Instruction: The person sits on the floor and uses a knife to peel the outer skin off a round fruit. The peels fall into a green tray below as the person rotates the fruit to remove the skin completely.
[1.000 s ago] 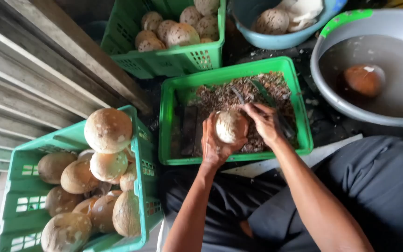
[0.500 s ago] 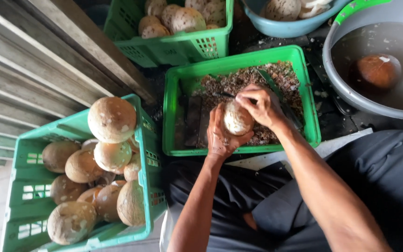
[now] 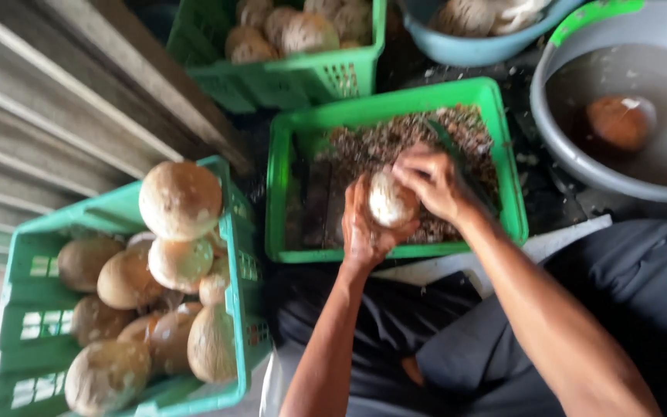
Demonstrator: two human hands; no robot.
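Item one: a small, pale, round peeled coconut (image 3: pixel 390 200), held above the middle green plastic crate (image 3: pixel 287 154). Our left hand (image 3: pixel 364 228) cups it from below and behind, fingers closed around it; our right hand (image 3: pixel 434 181) is clasped over its top and right side, gripping a dark-bladed tool (image 3: pixel 457 158) that lies against the nut, its details blurred. Item two: the crate beneath, holding a layer of brown and grey husk shavings (image 3: pixel 395 139). Item three: a second green plastic crate (image 3: pixel 32 270) at our left, heaped with large tan, brown-flecked coconuts (image 3: pixel 181 199), the top one sitting above the rim. Item four: a third green crate (image 3: pixel 303 77) farther off, also holding coconuts. Item five: a grey plastic basin (image 3: pixel 573 166) at our right, filled with cloudy water in which one brown coconut (image 3: pixel 619 120) floats. Item six: a blue bowl (image 3: pixel 465 50) beyond it, contents unclear. Our dark trousers (image 3: pixel 642 293) fill the lower frame.
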